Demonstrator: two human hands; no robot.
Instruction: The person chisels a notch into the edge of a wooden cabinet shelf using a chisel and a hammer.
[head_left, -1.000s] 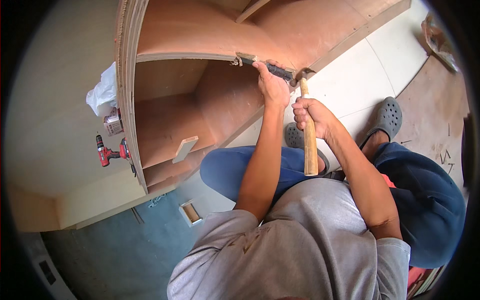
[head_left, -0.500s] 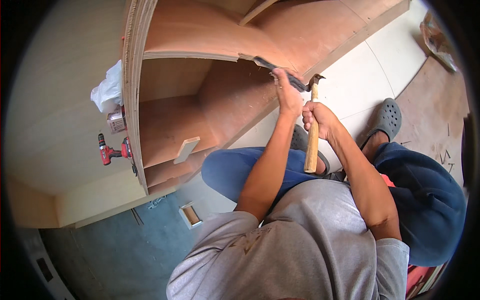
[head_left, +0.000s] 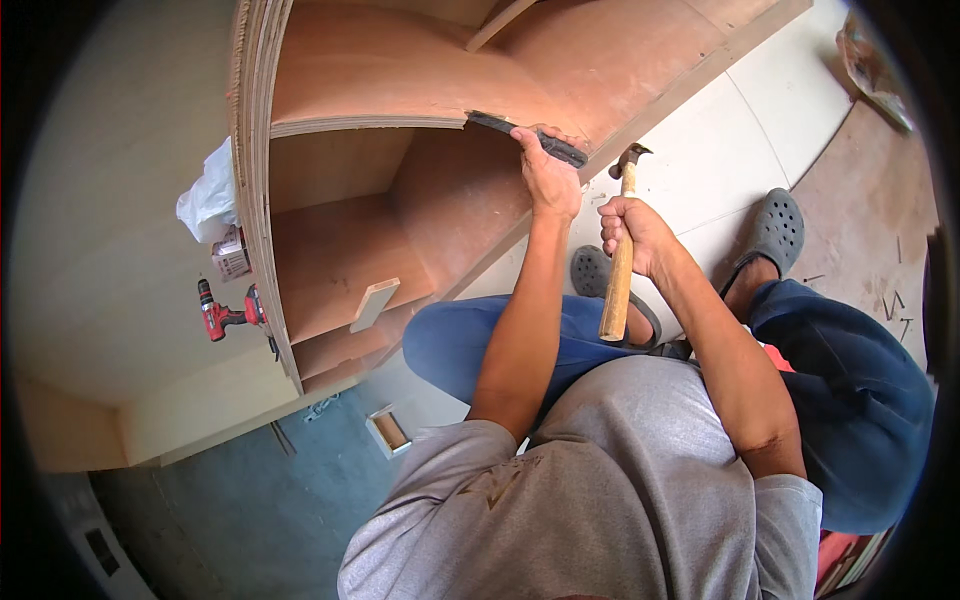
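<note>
My left hand is closed around a black chisel, which slants up and to the left. The chisel's far end meets the notched end of a plywood shelf edge inside an open wooden cabinet. My right hand grips a hammer by its pale wooden handle, close below the head. The dark hammer head sits just right of the chisel's butt end, apart from it. The handle's free end points down toward my lap.
Left of the cabinet's side panel are a red drill, a small box and a white plastic bag. A short wood strip juts from a lower shelf. Nails lie on a brown board beside my clog.
My left hand and the chisel have shifted left along the shelf edge. The hammer has moved slightly left, and the gap between its head and the chisel has widened. The view has shifted a little.
</note>
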